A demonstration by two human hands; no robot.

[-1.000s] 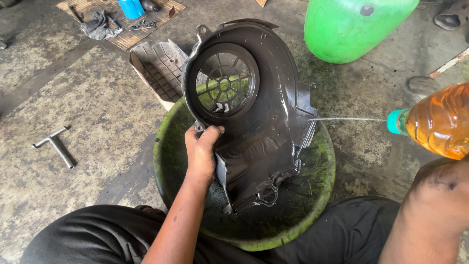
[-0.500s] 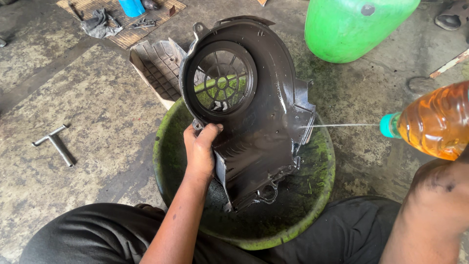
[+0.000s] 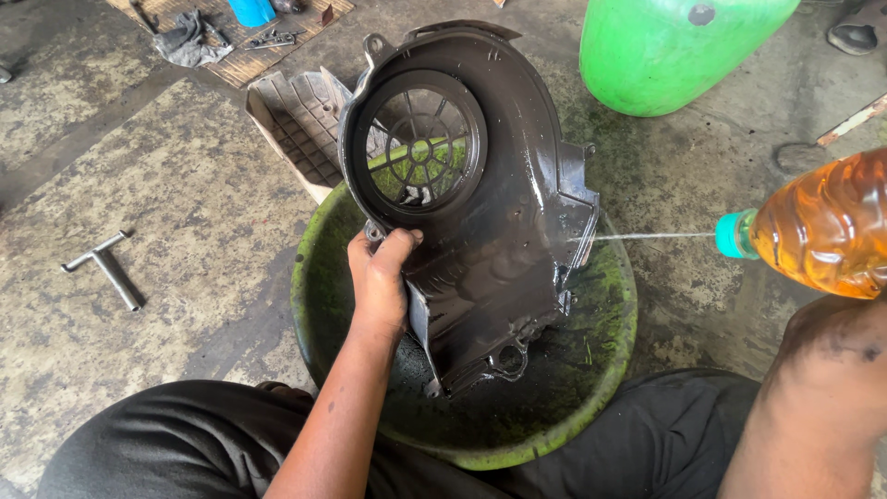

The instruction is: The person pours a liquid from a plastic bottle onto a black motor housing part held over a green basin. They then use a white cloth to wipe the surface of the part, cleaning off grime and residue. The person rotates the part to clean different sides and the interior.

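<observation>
My left hand [image 3: 381, 277] grips the left edge of a black plastic fan cover [image 3: 480, 212] with a round grilled opening. It holds the cover upright over a green basin [image 3: 605, 370], and the cover's surface is wet and shiny. From the right, a clear bottle of amber liquid [image 3: 822, 226] with a teal cap squirts a thin jet onto the cover's right edge. My right forearm [image 3: 818, 388] rises toward the bottle. The right hand itself is past the frame's edge.
A large green jug [image 3: 665, 51] stands at the back right. Behind the basin a ribbed grey plastic panel [image 3: 300, 125] lies on the concrete floor. A metal T-wrench [image 3: 106, 268] lies at left. At the top left are a rag, small tools and a blue cup on a mat.
The bottle has shifted slightly to the left and keeps squirting onto the cover. My left hand and the cover have hardly moved.
</observation>
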